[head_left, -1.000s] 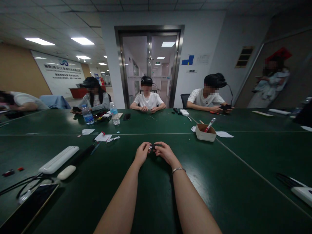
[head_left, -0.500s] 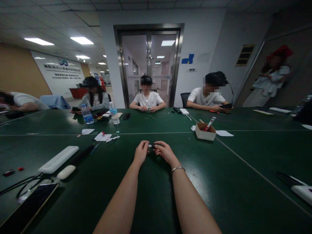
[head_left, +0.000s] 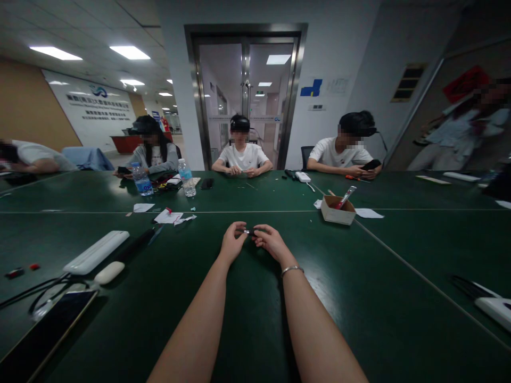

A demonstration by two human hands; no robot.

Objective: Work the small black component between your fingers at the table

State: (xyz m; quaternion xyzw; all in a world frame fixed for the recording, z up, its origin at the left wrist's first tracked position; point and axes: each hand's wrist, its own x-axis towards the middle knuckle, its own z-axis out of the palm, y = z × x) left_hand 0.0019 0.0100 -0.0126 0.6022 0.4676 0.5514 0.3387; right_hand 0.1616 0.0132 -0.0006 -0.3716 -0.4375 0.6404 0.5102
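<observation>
My left hand [head_left: 233, 242] and my right hand [head_left: 272, 243] meet just above the green tabletop [head_left: 255, 298], fingertips almost together. Between them is a small black piece with a shiny silver end [head_left: 247, 232], resembling a USB stick; it is too small to be sure. My right thumb and fingers pinch its black part. The curled fingers of my left hand close on the silver end, which they partly cover. A silver bangle [head_left: 293, 270] circles my right wrist.
Left lie a phone [head_left: 46, 335], a white power strip [head_left: 97, 252], a white oval case [head_left: 109, 272] and black cables. Paper scraps [head_left: 168, 216] and two bottles [head_left: 186, 178] stand farther off. Right is a cardboard box [head_left: 337, 211] with tools. Several people sit across the table.
My hands have drawn slightly closer together, and less of the silver end shows between them. The view has tilted a little. A standing person at far right has moved rightward.
</observation>
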